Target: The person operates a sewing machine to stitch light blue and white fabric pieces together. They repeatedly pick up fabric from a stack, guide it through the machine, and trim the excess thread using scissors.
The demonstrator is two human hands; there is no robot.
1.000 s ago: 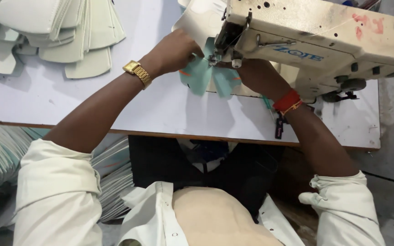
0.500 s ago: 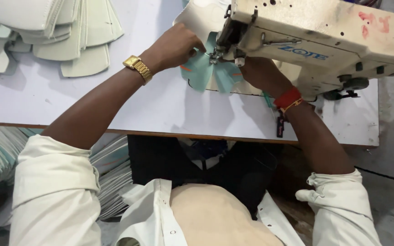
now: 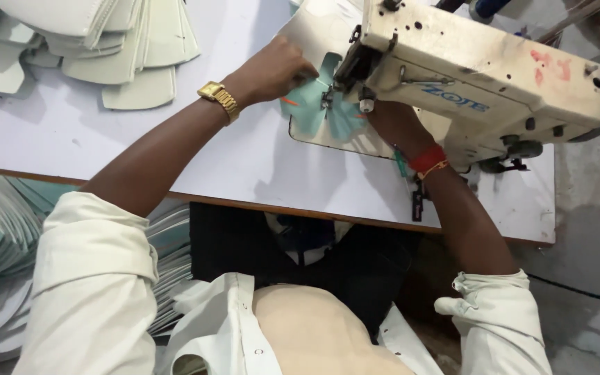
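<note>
A cream industrial sewing machine [image 3: 480, 76] stands on a white table [image 3: 175, 153]. Under its needle lies a pale teal fabric piece [image 3: 310, 107]. My left hand [image 3: 272, 68], with a gold watch on the wrist, presses on the left side of that piece, fingers curled against it near the needle. My right hand [image 3: 392, 123], with a red band on the wrist, rests on the fabric's right side, partly hidden beneath the machine's arm.
Stacks of cut pale green pieces [image 3: 92, 42] lie at the table's far left. More stacked pieces [image 3: 1, 229] sit below the table on the left. The table's wooden front edge [image 3: 300, 212] runs across. Grey floor [image 3: 592, 264] shows at right.
Both hands and the teal piece stay at the needle; the hands have shifted slightly on the fabric, which has turned a little under the needle.
</note>
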